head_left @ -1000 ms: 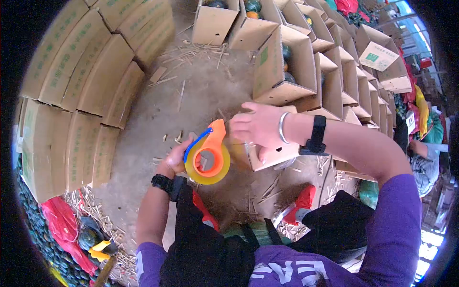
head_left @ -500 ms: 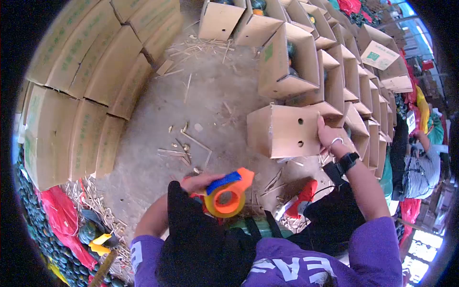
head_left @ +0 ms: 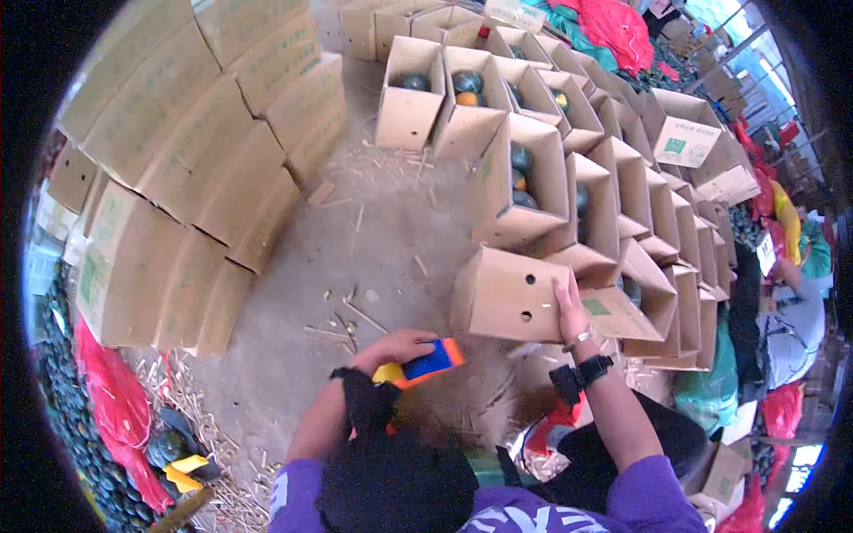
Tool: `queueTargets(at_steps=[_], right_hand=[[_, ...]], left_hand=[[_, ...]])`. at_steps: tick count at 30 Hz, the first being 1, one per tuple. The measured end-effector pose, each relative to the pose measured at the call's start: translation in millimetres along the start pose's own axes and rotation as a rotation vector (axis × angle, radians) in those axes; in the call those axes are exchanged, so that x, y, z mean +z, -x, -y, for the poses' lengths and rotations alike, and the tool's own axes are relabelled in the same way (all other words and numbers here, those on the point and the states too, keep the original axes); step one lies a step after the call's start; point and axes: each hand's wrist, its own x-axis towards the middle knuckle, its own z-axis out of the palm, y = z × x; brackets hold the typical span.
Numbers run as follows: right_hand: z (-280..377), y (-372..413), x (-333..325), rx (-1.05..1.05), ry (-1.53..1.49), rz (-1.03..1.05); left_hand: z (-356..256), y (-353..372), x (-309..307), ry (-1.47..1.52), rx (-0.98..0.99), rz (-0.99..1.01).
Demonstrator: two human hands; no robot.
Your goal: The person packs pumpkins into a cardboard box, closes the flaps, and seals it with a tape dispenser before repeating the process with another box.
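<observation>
My left hand (head_left: 398, 346) is wrapped round the handle of an orange and blue tape dispenser (head_left: 430, 361), with part of a yellow tape roll showing under the fingers. To its upper right, a cardboard box (head_left: 508, 300) with two round holes in its near panel stands at the front of the rows. The fingers of my right hand (head_left: 571, 313) grip this box's right edge, and an unfolded flap (head_left: 613, 311) lies just beyond them. What the box contains is hidden from this side.
Open cartons (head_left: 524, 213) stand in rows at the right, several with dark green squashes (head_left: 522, 160) inside. Stacked closed cartons (head_left: 151, 204) rise on the left. Straw bits litter the floor (head_left: 293, 293). A red sack (head_left: 111, 382) lies lower left; another person (head_left: 791, 320) is far right.
My view has shifted, showing more cartons at the back. My left hand has moved forward, and the tape dispenser has turned so its roll faces away. My right hand keeps hold of the box.
</observation>
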Motion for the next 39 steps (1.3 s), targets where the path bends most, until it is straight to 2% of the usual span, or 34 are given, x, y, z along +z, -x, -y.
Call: queueTargets(at_steps=[2, 3, 5, 6, 7, 8, 9, 10, 11, 13, 14, 16, 17, 20, 21, 23, 24, 26, 27, 28, 29, 30, 31, 32, 34, 35, 36, 37, 38, 39], right_hand=[[6, 4, 17, -0.061, -0.321, 0.019], [29, 8, 23, -0.077, -0.302, 0.036], [42, 8, 52, -0.061, -0.453, 0.072], [64, 15, 63, -0.037, -0.681, 0.102], [82, 19, 71, 0.000, -0.901, 0.136], [92, 14, 78, 0.079, -0.993, 0.191], [62, 15, 85, -0.454, -0.337, -0.039], [55, 17, 96, -0.402, -0.405, -0.067], [45, 13, 103, -0.232, -0.538, -0.080], [11, -9, 91, -0.040, -0.190, -0.072], [-6, -20, 84, 0.047, -0.019, -0.081], [-56, -38, 89, 0.226, -0.441, 0.105], [-72, -35, 88, 0.328, -0.636, 0.208], [-49, -29, 83, 0.271, -0.510, 0.294], [-30, -30, 86, 0.133, -0.486, 0.300], [11, -5, 92, -0.092, -0.425, 0.312], [36, 12, 99, -0.200, -0.400, 0.319], [146, 41, 112, -0.373, -0.562, 0.438], [204, 55, 119, -0.499, -0.622, 0.496], [262, 70, 128, -0.474, -0.706, 0.577], [335, 89, 138, -0.697, -0.642, 0.689], [358, 81, 156, -0.879, -0.508, 0.667], [396, 91, 170, -0.942, -0.444, 0.643], [438, 108, 176, -0.908, -0.453, 0.674], [479, 98, 225, -1.007, -0.443, 0.694], [495, 97, 245, -0.877, -0.232, 0.672], [489, 93, 284, -0.884, -0.448, 0.703], [483, 91, 313, -0.887, -0.667, 0.730], [478, 99, 311, -0.870, -0.560, 0.888], [468, 106, 303, -0.843, -0.434, 1.038]], left_hand=[[11, 33, -18, -0.071, 0.020, -0.342], [-12, 45, -33, 0.003, -0.056, -0.319], [-53, 50, -46, 0.274, -0.231, -0.514], [-58, 38, -45, 0.153, -0.091, -0.684], [-43, 18, -48, 0.042, -0.104, -0.696], [-28, -3, -51, -0.070, -0.119, -0.710], [-49, 15, -58, -0.086, -0.193, -0.651], [-60, 25, -65, -0.095, -0.258, -0.575], [-56, 25, -68, -0.013, -0.206, -0.625], [-41, 18, -52, 0.145, -0.084, -0.685], [-33, 17, -46, 0.148, -0.092, -0.698], [-22, 17, -46, 0.158, -0.093, -0.741], [-28, 29, -48, 0.166, -0.111, -0.699], [-7, 36, -39, 0.139, -0.154, -0.786], [-4, 49, -34, 0.266, -0.047, -0.872], [-19, 107, -39, 0.285, -0.068, -0.970], [-22, 139, -46, 0.344, 0.054, -0.987], [-32, 210, -57, 0.410, 0.441, -1.229], [-54, 266, -62, 0.332, 0.517, -1.291], [-69, 315, -63, 0.246, 0.405, -1.473], [-82, 392, -68, 0.656, 0.558, -1.482], [-41, 426, -87, 0.241, 0.689, -1.776], [-60, 468, -101, -0.015, 0.511, -1.984], [-83, 494, -113, -0.180, 0.622, -2.150], [-80, 533, -136, -0.661, 0.233, -2.413], [-59, 550, -150, -0.794, 0.061, -2.420], [-35, 557, -166, -0.925, -0.115, -2.416], [-23, 556, -173, -0.718, -0.472, -2.338], [-10, 542, -182, -0.603, -0.432, -2.405], [4, 539, -194, -0.471, -0.340, -2.351]])
